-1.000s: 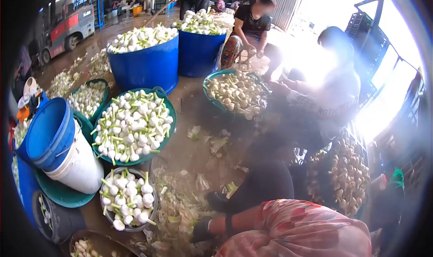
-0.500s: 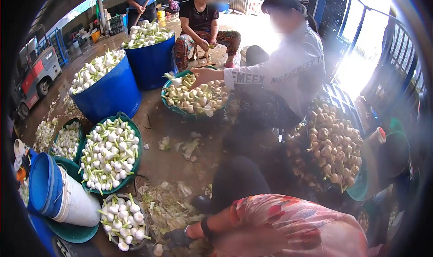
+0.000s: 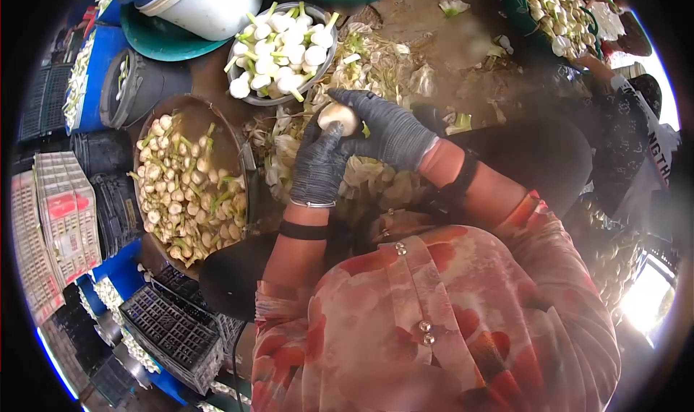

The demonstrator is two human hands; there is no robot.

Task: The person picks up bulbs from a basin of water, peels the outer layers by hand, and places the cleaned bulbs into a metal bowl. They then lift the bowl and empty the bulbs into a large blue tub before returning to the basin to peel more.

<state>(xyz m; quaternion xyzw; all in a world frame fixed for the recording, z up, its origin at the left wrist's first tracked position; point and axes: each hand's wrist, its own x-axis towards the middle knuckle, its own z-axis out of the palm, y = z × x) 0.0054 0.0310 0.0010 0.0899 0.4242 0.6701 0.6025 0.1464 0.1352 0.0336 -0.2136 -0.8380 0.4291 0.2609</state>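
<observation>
A pale garlic bulb (image 3: 337, 119) sits between my two hands, its whitish round side facing up. My left hand (image 3: 318, 166), in a dark grey glove, has its fingers wrapped round the bulb with the thumb pressed on its near side. My right hand (image 3: 396, 130), gloved alike, closes on the bulb from the right, its forefinger reaching over the far side. A bit of green (image 3: 365, 130) shows beside the right palm. Just beyond the hands is a grey bowl (image 3: 329, 61) of trimmed white garlic bulbs (image 3: 278, 54) with short green stems.
On the left stands a wide brown tub (image 3: 242, 134) of yellowish, unpeeled-looking garlic (image 3: 181, 188). Peeled skins (image 3: 376, 65) litter the floor ahead. White buckets (image 3: 206, 11), black crates (image 3: 170, 325) and pale stacked crates (image 3: 65, 224) stand farther left. Another person's sleeve (image 3: 661, 148) shows at right.
My view has swung down and to the left, from the yard and co-workers to my own lap. Both gloved hands and the garlic bulb between them now show; earlier, only the right was visible.
</observation>
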